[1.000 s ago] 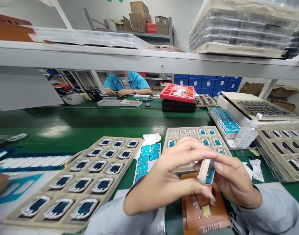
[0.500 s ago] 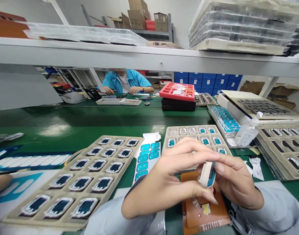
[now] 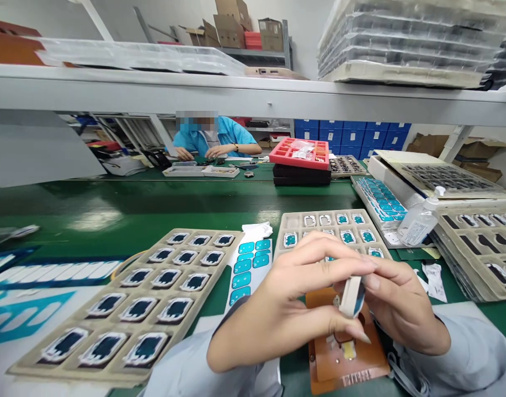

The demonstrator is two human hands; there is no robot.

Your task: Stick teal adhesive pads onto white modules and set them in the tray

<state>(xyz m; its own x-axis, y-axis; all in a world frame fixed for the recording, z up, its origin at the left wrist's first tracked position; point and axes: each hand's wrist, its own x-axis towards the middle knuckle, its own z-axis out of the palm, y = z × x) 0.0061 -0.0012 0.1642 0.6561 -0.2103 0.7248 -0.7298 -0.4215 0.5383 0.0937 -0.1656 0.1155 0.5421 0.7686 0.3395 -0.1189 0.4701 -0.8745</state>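
Observation:
Between both hands stands a small white-rimmed part with a blue face (image 3: 352,296), tilted on edge so that only a strip of blue shows. My left hand (image 3: 298,298) grips it between the thumb below and the fingers above. My right hand (image 3: 401,300) is closed on its right side, thumb and fingertips against the dark edge. Under the hands lies an orange fixture plate (image 3: 327,366) with a yellow patch and a barcode label. Behind them, a beige tray (image 3: 292,222) of similar white-framed parts is partly covered by my left hand.
A larger tray of dark-faced parts (image 3: 131,281) lies left, beside a sheet of blue stickers (image 3: 259,267). On the right are a pump bottle (image 3: 420,223) and stacked trays (image 3: 468,259). A shelf (image 3: 236,91) crosses overhead. A co-worker in blue (image 3: 232,135) sits opposite.
The held part has turned slightly, showing less of its blue face. An arm at the far left edge has gone out of view. The co-worker's hand has shifted left.

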